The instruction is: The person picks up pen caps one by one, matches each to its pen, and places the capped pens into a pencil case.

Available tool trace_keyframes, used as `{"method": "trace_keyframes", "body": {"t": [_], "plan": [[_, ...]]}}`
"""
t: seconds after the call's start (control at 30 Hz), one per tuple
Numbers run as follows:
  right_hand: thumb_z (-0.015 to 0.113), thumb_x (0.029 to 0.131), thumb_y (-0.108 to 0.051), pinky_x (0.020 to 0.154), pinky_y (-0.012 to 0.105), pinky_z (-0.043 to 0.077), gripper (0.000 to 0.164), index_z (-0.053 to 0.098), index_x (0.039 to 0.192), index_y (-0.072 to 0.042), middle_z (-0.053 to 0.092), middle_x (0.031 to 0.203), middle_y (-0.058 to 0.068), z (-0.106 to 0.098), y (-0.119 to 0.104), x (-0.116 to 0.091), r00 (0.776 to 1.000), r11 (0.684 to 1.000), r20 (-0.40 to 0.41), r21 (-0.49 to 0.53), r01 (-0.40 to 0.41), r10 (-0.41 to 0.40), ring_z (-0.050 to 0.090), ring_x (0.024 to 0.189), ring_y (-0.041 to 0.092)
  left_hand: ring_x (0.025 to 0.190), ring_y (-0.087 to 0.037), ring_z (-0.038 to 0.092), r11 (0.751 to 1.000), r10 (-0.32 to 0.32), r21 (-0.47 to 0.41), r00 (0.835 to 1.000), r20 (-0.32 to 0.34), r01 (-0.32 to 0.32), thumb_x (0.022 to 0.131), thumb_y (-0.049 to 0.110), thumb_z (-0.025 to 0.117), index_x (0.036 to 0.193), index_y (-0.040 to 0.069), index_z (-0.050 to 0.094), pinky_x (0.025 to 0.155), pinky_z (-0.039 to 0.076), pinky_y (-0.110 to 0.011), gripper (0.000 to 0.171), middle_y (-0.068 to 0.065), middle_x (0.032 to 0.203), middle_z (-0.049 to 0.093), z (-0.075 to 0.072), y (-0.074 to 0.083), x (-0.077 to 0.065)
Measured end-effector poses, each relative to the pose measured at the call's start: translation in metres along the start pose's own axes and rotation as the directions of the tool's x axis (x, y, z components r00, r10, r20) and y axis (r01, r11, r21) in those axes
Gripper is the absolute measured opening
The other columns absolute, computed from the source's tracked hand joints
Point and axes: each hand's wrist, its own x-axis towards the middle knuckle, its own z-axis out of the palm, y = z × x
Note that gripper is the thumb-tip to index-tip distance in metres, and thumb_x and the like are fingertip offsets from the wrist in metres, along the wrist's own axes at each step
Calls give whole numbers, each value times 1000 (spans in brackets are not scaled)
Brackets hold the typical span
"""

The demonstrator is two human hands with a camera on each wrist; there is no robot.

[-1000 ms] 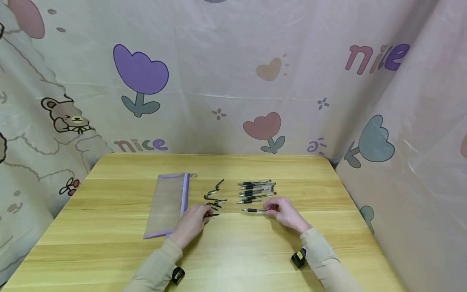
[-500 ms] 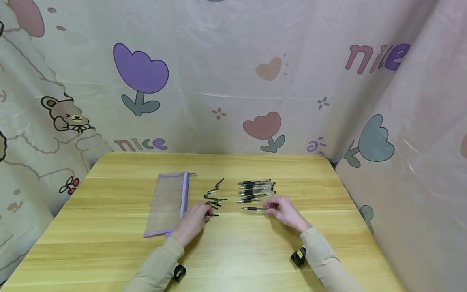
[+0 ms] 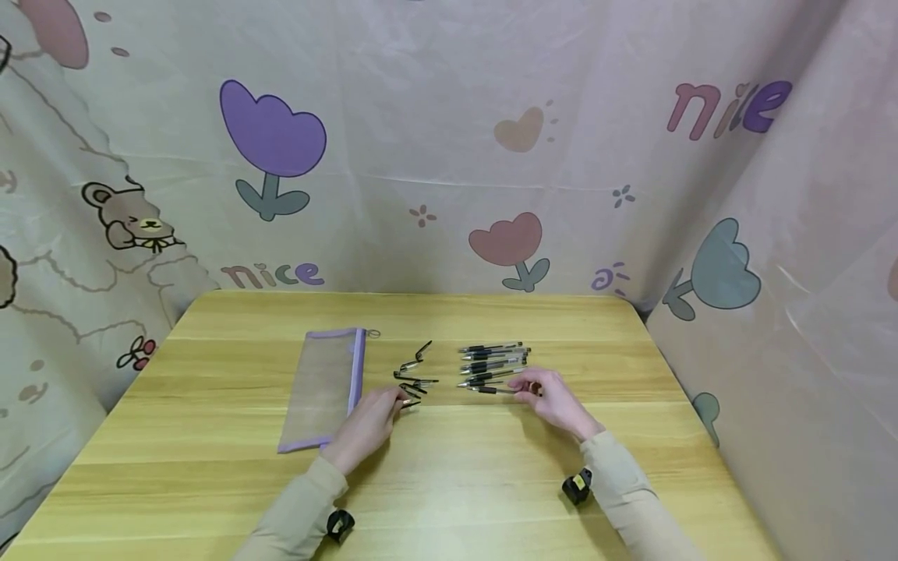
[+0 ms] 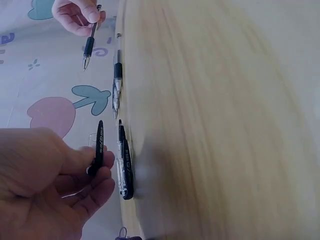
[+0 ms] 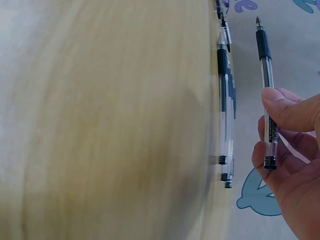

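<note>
My left hand (image 3: 368, 421) pinches a pen cap (image 4: 99, 142), clear with a black clip, between thumb and fingertips. Several similar caps (image 3: 404, 379) lie scattered just beyond that hand on the table. In my right hand (image 3: 552, 401) is an uncapped gel pen (image 5: 263, 46) with a black grip, held by thumb and fingers near its rear end, tip toward the left. Its front overlaps the nearest pen of the row in the head view. Several other uncapped gel pens (image 3: 484, 367) lie side by side there, tips also to the left.
A mesh zip pouch (image 3: 319, 389) with purple edging lies flat left of the caps, partly behind my left hand. The wooden table (image 3: 449, 483) ends at a printed curtain (image 3: 393, 140). Each wrist carries a small black camera (image 3: 577, 487).
My right hand has moved the pen slightly away from me, closer to the row. My left hand has shifted the cap a little farther forward, toward the other caps.
</note>
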Motion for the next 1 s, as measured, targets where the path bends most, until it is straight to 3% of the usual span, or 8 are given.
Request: {"method": "trace_keyframes", "body": {"t": [0.17,0.37,0.5,1.0], "plan": [[72,84,5,77,26,59,27,71,111,3,73,102,16,-3,-4,1,999,998,-20,-42,50,-51,66,86,18,103,-29,68,996,-5,-89,1000,4,6,99,1,56,109,1,67,94,57,-45,15,-14,109,71,0,0,-1],[72,84,6,86,32,61,26,72,110,2,74,106,14,-3,-16,1,993,987,-16,-114,117,-120,69,91,22,93,-16,67,967,-25,-252,1000,10,27,100,8,60,112,5,71,83,56,-28,17,-5,105,73,0,3,-1],[71,85,4,87,30,60,24,72,109,1,74,106,13,-1,-25,2,988,981,9,-116,155,-155,70,92,22,87,-12,66,951,-11,-310,1000,28,19,98,10,63,112,6,72,78,55,-22,17,-3,101,74,0,7,1],[73,85,1,88,31,60,24,73,108,-3,75,105,10,8,-32,2,975,967,31,-125,223,-220,69,95,22,84,-8,62,939,16,-344,996,87,15,99,13,62,111,10,73,74,52,-19,16,-4,103,74,4,13,2]]}}
